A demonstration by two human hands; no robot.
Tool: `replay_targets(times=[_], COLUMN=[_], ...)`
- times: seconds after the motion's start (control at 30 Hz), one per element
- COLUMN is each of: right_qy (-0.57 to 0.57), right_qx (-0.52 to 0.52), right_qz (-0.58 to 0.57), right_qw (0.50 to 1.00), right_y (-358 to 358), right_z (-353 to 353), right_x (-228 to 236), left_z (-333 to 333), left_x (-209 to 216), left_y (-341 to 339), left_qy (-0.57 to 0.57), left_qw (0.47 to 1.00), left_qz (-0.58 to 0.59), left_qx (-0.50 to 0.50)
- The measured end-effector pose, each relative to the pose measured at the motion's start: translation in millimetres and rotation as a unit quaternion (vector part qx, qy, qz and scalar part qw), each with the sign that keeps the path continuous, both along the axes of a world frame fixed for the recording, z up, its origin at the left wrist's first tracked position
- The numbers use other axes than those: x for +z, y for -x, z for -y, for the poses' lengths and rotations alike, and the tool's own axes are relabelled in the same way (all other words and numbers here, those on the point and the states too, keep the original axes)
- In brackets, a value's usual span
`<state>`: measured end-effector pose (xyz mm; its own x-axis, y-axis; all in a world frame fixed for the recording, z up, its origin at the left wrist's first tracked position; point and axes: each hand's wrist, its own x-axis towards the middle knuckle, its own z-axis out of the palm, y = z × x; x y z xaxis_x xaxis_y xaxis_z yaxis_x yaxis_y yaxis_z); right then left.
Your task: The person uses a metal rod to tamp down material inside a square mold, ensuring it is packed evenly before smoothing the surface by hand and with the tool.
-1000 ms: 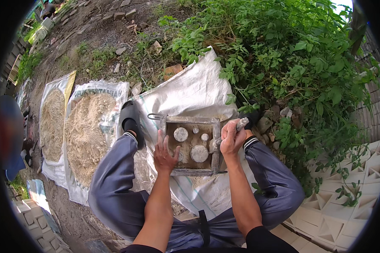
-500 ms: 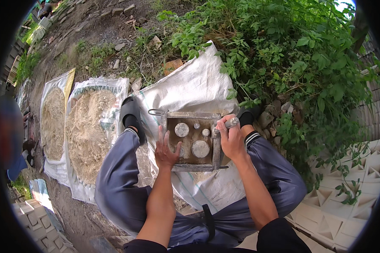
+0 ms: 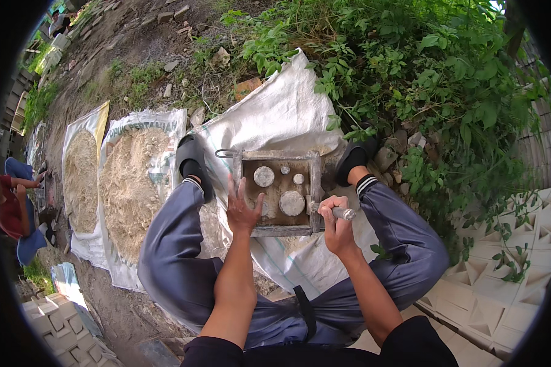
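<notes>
A worn rectangular mould frame (image 3: 275, 231) lies between my legs, with a wire loop (image 3: 224, 153) at its far left corner. Several round grey discs (image 3: 292, 203) of different sizes sit inside on a brown, sandy bottom. My left hand (image 3: 243, 209) rests over the frame's left side, fingers spread, its thumb partly covering one disc. In my right hand (image 3: 338, 226) is a short, thick grey rod-like tool (image 3: 348, 213), fingers wrapped round it. Its inner end is close to the frame's right side; whether they touch I cannot tell.
Under the frame spreads a white woven sack (image 3: 269, 116). Two more sacks to the left bear heaps of pale sandy powder (image 3: 131, 189). Leafy plants (image 3: 422, 92) crowd the far right. Patterned pale blocks (image 3: 490, 306) lie at the near right. Another person (image 3: 18, 208) sits at far left.
My right hand has moved nearer to me along the frame's right side with the rod-like tool. My left hand stays at the left side. The other person has come more into view.
</notes>
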<state>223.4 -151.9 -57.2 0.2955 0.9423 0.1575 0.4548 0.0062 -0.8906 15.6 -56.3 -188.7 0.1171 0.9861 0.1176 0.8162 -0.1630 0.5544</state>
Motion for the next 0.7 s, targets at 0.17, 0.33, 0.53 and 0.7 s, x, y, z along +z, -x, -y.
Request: replay_targets(times=[0.17, 0.33, 0.53, 0.7], right_qy=[0.026, 0.014, -0.051, 0.076], right_qx=[0.031, -0.002, -0.02, 0.027], right_qz=[0.111, -0.036, -0.168, 0.064], right_qw=[0.993, 0.999, 0.984, 0.995], right_y=[11, 9, 25, 21], right_z=[-15, 10, 19, 13], right_x=[43, 10, 13, 22], left_z=[1, -1, 1, 3], left_x=[3, -1, -2, 0], left_y=[4, 1, 1, 6], left_qy=[0.028, 0.018, 0.019, 0.031], left_qw=[1.0, 1.0, 1.0, 0.999], left_qz=[-0.005, 0.007, 0.013, 0.004], left_qx=[0.01, 0.006, 0.007, 0.018])
